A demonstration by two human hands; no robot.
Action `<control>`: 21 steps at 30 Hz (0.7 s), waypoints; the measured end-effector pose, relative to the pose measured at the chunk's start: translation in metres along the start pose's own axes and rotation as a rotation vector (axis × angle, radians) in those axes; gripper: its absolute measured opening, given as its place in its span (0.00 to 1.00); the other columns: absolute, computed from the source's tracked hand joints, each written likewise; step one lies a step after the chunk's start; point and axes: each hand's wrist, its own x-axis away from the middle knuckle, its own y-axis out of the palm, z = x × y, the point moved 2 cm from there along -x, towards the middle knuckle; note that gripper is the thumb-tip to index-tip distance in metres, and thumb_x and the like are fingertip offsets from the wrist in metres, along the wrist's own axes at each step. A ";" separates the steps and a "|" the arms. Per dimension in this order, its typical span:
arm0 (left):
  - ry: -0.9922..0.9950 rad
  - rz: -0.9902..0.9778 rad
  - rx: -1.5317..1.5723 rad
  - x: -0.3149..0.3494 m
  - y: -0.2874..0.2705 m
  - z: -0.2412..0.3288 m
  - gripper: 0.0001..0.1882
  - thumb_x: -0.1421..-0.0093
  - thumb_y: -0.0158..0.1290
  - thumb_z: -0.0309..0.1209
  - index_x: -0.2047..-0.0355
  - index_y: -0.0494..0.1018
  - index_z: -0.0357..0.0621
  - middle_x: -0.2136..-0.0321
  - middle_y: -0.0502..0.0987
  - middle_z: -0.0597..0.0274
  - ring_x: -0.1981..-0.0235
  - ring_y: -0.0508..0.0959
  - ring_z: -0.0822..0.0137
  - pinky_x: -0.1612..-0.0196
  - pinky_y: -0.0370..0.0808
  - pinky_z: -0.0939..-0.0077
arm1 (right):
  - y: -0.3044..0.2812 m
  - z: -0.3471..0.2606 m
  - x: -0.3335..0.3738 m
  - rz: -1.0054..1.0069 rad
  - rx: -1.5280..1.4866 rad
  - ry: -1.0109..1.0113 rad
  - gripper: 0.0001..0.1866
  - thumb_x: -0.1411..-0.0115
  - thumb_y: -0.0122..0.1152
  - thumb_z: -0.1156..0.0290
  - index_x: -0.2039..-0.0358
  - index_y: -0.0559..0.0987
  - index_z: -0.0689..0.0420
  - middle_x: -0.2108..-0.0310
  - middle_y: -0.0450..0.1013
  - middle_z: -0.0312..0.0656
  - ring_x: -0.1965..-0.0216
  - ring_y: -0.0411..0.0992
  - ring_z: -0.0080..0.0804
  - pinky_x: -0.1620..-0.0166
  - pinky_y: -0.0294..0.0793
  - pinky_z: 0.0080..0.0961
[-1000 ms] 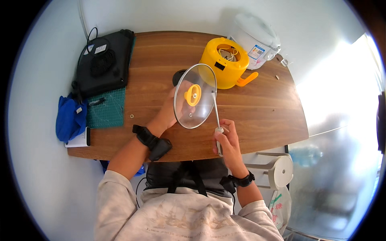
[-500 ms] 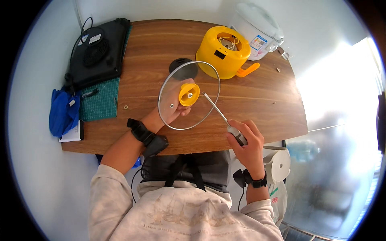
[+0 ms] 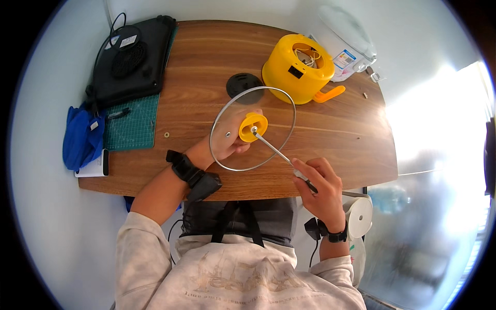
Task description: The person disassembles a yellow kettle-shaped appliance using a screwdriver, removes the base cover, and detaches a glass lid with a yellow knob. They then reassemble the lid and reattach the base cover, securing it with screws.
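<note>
On the desk (image 3: pixel 336 139), a white appliance (image 3: pixel 343 39) is labelled; yellow knob (image 3: pixel 249 124) is gripped by left hand (image 3: pixel 223 144), screwdriver (image 3: pixel 279 152) by right hand (image 3: pixel 322 187).

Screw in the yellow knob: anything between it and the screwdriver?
Nothing visible: the tip of the screwdriver in the right hand appears to meet the screw. The left hand holds the yellow knob from behind the glass lid.

So it's just one head-worn fisheye, the left of the pair, looking down from pretty close: shirt (image 3: pixel 232 274) at 6 o'clock, bench (image 3: pixel 214 57) across the middle, wall (image 3: pixel 232 8) up at 12.
</note>
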 end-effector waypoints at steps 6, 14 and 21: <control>0.078 0.128 0.068 -0.006 0.019 0.011 0.17 0.27 0.43 0.48 0.63 0.70 0.50 0.74 0.68 0.71 0.82 0.64 0.81 0.84 0.59 0.87 | 0.000 0.010 -0.002 0.025 0.025 -0.029 0.21 0.47 0.70 0.79 0.51 0.83 0.50 0.67 0.73 0.38 0.74 0.75 0.32 0.73 0.75 0.28; -0.185 0.045 0.342 -0.004 0.020 0.019 0.17 0.26 0.42 0.48 0.58 0.69 0.48 0.72 0.68 0.70 0.81 0.63 0.81 0.83 0.59 0.89 | -0.001 0.011 -0.002 0.039 0.012 -0.034 0.21 0.47 0.70 0.80 0.52 0.84 0.50 0.67 0.73 0.38 0.74 0.75 0.31 0.73 0.75 0.28; -0.174 0.005 0.334 -0.007 0.017 0.013 0.18 0.26 0.42 0.49 0.61 0.68 0.49 0.73 0.68 0.70 0.82 0.63 0.81 0.84 0.58 0.89 | 0.004 0.012 0.000 0.034 0.012 -0.031 0.20 0.47 0.70 0.79 0.52 0.84 0.50 0.68 0.73 0.38 0.74 0.76 0.31 0.72 0.75 0.27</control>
